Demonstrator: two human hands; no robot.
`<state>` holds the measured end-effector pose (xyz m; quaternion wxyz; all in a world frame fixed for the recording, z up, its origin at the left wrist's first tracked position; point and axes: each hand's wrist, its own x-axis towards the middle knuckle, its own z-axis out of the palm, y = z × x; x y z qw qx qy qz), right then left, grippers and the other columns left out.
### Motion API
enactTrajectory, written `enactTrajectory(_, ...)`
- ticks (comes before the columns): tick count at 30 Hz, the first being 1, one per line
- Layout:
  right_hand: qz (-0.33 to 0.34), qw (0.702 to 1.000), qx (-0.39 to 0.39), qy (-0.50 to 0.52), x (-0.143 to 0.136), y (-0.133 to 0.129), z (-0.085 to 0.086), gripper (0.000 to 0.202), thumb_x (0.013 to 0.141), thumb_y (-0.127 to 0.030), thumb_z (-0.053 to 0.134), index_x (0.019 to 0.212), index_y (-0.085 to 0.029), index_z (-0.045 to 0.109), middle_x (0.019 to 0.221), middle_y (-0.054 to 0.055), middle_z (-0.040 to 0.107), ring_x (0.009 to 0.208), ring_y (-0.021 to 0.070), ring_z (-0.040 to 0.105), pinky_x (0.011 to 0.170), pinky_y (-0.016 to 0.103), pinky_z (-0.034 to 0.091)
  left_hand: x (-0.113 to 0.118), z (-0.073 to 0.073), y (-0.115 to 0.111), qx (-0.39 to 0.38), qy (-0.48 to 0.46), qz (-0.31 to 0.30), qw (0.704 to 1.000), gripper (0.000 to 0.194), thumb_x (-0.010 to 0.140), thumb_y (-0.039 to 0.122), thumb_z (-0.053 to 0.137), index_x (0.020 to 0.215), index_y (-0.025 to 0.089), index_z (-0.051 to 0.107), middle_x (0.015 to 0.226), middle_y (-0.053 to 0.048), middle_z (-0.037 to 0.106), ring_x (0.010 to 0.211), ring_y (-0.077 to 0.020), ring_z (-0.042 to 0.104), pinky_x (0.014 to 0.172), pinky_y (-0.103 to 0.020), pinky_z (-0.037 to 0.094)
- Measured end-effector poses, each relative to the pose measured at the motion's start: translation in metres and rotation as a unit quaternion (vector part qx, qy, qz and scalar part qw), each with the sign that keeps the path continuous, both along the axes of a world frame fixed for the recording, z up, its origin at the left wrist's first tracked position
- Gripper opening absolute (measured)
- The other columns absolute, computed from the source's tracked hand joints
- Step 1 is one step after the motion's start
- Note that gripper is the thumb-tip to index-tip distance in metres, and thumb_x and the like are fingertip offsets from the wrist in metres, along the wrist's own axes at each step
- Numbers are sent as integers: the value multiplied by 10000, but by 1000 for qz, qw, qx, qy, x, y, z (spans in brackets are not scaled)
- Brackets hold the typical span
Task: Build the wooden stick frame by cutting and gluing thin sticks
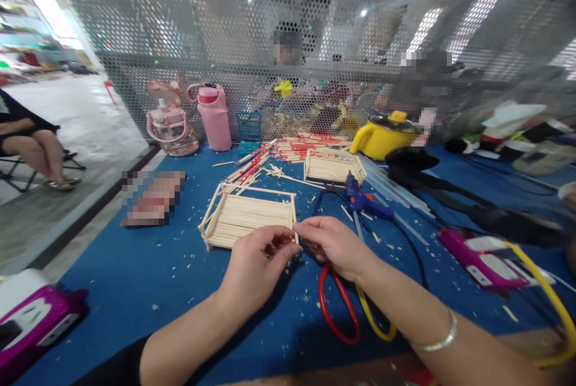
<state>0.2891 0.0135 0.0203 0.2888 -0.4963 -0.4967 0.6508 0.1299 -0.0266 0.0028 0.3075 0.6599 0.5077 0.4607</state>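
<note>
Wooden frame (252, 212) is lying ahead; left hand (252, 260) and right hand (341, 246), nearly closed, are pinching its near right corner, seemingly aligning it; the next move is needing steadiness.

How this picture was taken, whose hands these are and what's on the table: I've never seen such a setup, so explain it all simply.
There is no machine here, just a person working with two bare hands. The only picture comes from a camera worn on that person's head, looking forward and down.

On the blue tabletop sit a small stick tray, a second stick tray farther back, a pile of red and pale sticks, a blue glue gun and a yellow pot.

The left hand and right hand meet with their fingertips at the nearer tray's near right corner. The fingers partly hide exactly what each one grips.
</note>
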Motion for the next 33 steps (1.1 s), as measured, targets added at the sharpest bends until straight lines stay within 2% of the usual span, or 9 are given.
enactTrajectory(4,-23,999,-11,28,-2,-4,1,391,682,-511,705,609,-177,513,436,-107,295,398,42,193,422,253,74,0,1,1,-20,21,10,1000,133,786,302,678,841,186,711,726,-22,723,599,-137,615,587,-246,477)
enactTrajectory(9,-43,997,-27,58,-5,-6,-1,388,651,-484,730,587,-186,490,420,-114,273,383,38,180,421,257,63,-1,1,2,-14,35,8,999,121,748,284,717,813,183,707,706,-19,715,612,-142,615,598,-246,472)
enactTrajectory(15,-46,995,-31,79,-7,-6,0,376,661,-469,728,587,-180,498,418,-112,284,377,32,182,415,249,61,0,2,0,-9,50,13,999,118,776,290,691,813,179,706,703,-12,708,585,-120,584,581,-228,445)
enactTrajectory(33,-49,997,-15,60,-7,-6,-2,383,690,-501,691,591,-183,500,425,-104,311,381,42,205,416,246,91,3,2,-2,10,50,12,999,95,801,256,632,783,179,685,665,-13,679,561,-120,560,556,-228,433)
